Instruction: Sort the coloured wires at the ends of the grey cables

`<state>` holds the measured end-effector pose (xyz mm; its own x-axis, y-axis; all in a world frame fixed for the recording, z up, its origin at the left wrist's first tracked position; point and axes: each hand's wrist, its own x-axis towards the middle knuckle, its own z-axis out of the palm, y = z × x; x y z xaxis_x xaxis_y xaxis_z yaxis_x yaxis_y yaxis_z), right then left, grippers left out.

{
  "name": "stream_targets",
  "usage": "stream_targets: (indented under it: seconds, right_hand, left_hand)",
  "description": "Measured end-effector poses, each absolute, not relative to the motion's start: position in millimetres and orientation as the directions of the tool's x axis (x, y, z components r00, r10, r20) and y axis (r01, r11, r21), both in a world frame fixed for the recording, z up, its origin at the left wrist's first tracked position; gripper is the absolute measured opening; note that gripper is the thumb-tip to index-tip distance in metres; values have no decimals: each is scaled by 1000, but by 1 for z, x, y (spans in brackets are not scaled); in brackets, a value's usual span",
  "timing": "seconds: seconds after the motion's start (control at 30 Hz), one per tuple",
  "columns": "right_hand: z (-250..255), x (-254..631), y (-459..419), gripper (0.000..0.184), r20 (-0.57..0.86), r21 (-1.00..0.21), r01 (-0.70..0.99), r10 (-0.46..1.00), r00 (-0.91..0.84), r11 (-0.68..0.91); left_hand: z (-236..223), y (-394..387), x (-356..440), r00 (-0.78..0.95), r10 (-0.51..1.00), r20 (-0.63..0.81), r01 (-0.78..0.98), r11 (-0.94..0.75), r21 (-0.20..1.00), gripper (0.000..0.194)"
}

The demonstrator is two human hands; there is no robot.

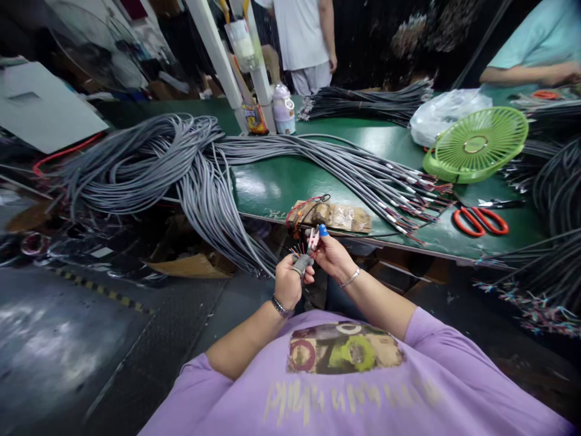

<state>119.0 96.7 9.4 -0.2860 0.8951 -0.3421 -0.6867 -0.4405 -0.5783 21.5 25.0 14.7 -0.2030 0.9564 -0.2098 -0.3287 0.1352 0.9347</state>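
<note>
My left hand [289,281] is closed around a cable end, with thin coloured wires [299,249] fanning out above the fingers. A grey cover wraps its thumb. Just to the right, my right hand [334,257] pinches a small pinkish-white piece [313,238] whose kind I cannot make out; a blue cover sits on one fingertip. Both hands meet in front of the table's near edge. Right behind them, a wooden block [349,218] lies at that edge, with a dark lump and red and black leads on it.
Long grey cables [136,163] are heaped on the left and hang off the green table [258,188]. Their stripped ends lie toward orange-handled scissors [481,221] and a green fan [476,145]. A bottle [284,109] stands by the post. Two other people are across the table.
</note>
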Motion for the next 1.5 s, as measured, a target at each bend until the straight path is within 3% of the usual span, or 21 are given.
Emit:
stream_targets:
  seconds: [0.13, 0.3, 0.43, 0.57, 0.7, 0.9, 1.07, 1.2, 1.33, 1.5]
  right_hand:
    - [10, 127, 91, 47, -333, -580, -627, 854, -400, -520]
    - [12, 146, 82, 44, -385, -693, -331, 717, -582, -641]
    - [15, 155, 77, 34, -305, -867, -167, 765, -567, -469]
    - [17, 156, 72, 28, -179, -954, -99, 803, -569, -282]
    - [12, 158, 68, 28, -159, -958, -129, 846, -509, -258]
    - [1, 164, 59, 35, -285, -871, -260, 859, -425, -417]
    - [3, 153, 51, 29, -164, -933, -244, 914, -370, -266]
    - [7, 145, 54, 29, -111, -963, -185, 917, -384, -194]
    - [11, 140, 58, 29, -113, -972, -155, 926, -360, -179]
    - [9, 137, 54, 22, -180, -941, -231, 942, -284, -249]
  left_hand:
    - [15, 22, 19, -200, 960, -195, -324, 122, 938, 27]
    - [8, 14, 14, -184, 969, -163, -287, 106, 952, 26]
    - [0, 8, 10, -121, 984, -128, -213, 100, 972, 26]
    - [1, 7, 7, 61, 982, -179, -90, 184, 979, 26]
    - [7, 8, 6, 99, 959, -264, -65, 271, 960, 28]
    - [10, 9, 10, -77, 966, -246, -245, 221, 944, 29]
    - [6, 9, 13, -58, 976, -210, -255, 188, 948, 28]
    - [0, 8, 8, 24, 986, -166, -161, 168, 973, 28]
    - [0, 8, 4, -23, 992, -121, -131, 117, 984, 28]
    - [4, 11, 7, -163, 971, -177, -276, 127, 953, 30]
